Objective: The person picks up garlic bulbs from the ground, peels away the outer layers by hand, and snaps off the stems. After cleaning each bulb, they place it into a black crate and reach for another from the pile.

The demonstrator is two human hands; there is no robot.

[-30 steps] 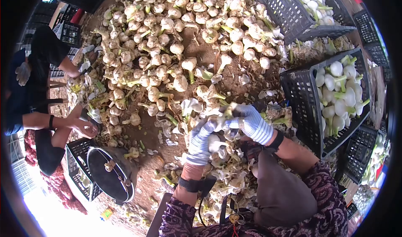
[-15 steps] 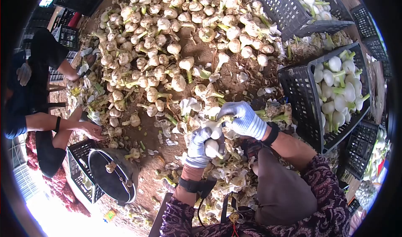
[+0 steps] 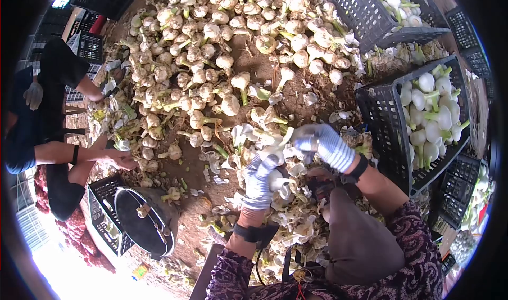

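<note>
My left hand (image 3: 258, 182), in a striped white-and-blue glove, is closed around garlic bulbs. A peeled white garlic bulb (image 3: 277, 181) with a short stem shows at its palm. Above it, a second bulb (image 3: 273, 153) sticks up from the fingers, its green stem (image 3: 286, 136) pointing up and right. My right hand (image 3: 325, 145), gloved alike, is a little to the right of that stem and apart from it. Its fingers are curled and somewhat blurred; what they hold is hidden. Under both hands lies a heap of peeled garlic skins (image 3: 293, 220).
Unpeeled garlic bulbs (image 3: 201, 51) cover the ground ahead. A black crate (image 3: 383, 136) of peeled garlic stands at right, another crate (image 3: 365, 22) behind it. At left are a dark bucket (image 3: 159, 204), a low crate (image 3: 103, 207) and another person's arm (image 3: 58, 154).
My right hand has moved right, away from the stem it was touching. My left hand still holds the bulbs, now a little further right. The whole view has shifted slightly.
</note>
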